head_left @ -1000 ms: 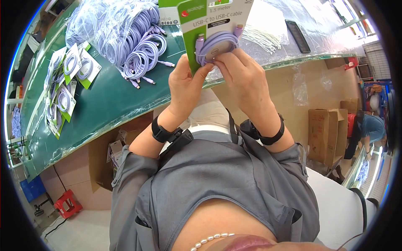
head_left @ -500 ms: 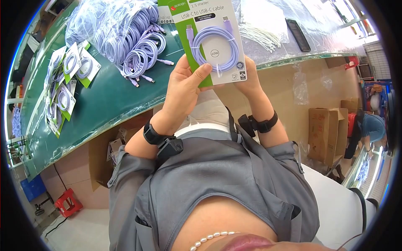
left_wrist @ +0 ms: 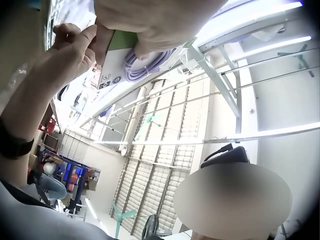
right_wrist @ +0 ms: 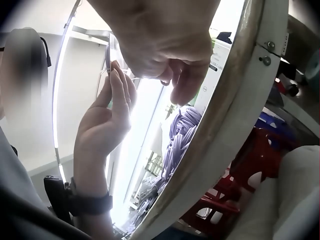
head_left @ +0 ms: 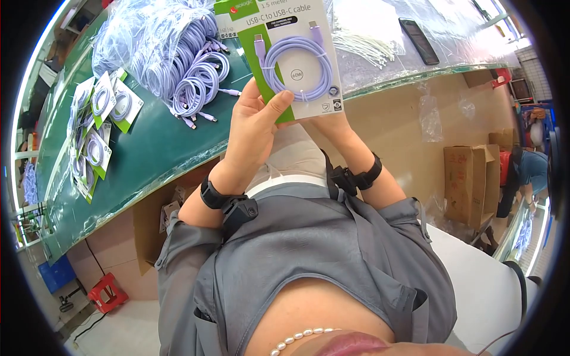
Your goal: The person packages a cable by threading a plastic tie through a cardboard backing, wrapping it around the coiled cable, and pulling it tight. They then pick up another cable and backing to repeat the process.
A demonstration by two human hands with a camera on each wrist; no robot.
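My left hand (head_left: pixel 253 126) holds a green and white card (head_left: pixel 300 60) upright, thumb on its front over the lower green edge and fingers behind. Tied to the card is a coiled lilac USB-C cable (head_left: pixel 328 71), with both plugs pointing up. A short white tie (head_left: pixel 304 95) shows at the bottom of the coil. Behind the card's lower edge is my right hand (head_left: pixel 328 127), mostly hidden in the head view. The right wrist view has this right hand (right_wrist: pixel 162 42) with curled fingertips drawn together; the tie's rear end is hidden.
Carded cables (head_left: pixel 98 151) lie on the green table (head_left: pixel 160 139) at the left. Beside them is a plastic-covered heap of lilac cables (head_left: pixel 142 56). Loose white ties (head_left: pixel 368 50) and a black phone (head_left: pixel 419 43) lie at the right. A carton (head_left: pixel 466 184) stands below.
My right hand has gone from the front of the coil to behind the card. The card has turned to face me, and the tie's loop at the front looks shorter.
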